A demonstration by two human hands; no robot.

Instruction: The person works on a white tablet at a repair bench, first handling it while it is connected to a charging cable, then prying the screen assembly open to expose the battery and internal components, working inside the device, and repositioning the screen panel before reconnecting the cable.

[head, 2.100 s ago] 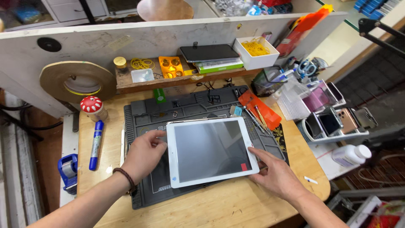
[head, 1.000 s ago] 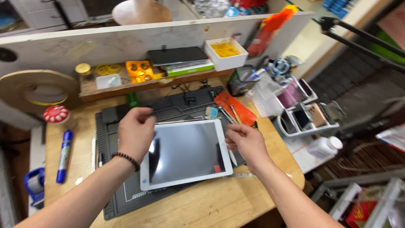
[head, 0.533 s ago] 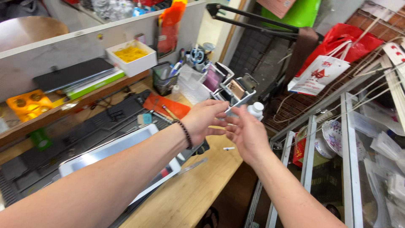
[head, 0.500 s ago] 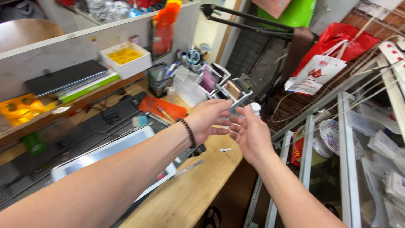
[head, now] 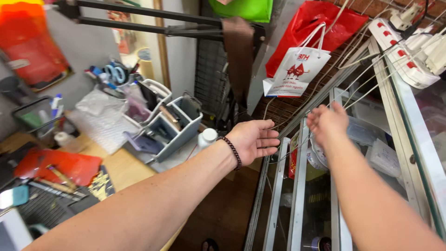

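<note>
Both hands out past the tabletop's (head: 125, 169) right edge, reaching toward hanging white cables (head: 297, 123). Left hand (head: 253, 139): open, fingers spread, palm sideways, beaded bracelet (head: 232, 151) at the wrist, holding nothing. Right hand (head: 327, 122): loosely curled among the cables; whether it grips one, cannot tell. Just behind the left wrist, a small white bottle (head: 206, 137). Grey organiser tray (head: 169, 125) beside it. White shopping bag (head: 295, 69) and red bag (head: 320, 28) hang above. Glass display case (head: 409, 139) at right.

A white paper bag (head: 297, 69) hangs before a red plastic bag (head: 320, 23) at far centre. A grey organiser tray (head: 174, 128) and white bottle (head: 206, 137) sit on the left workbench (head: 123, 167).
</note>
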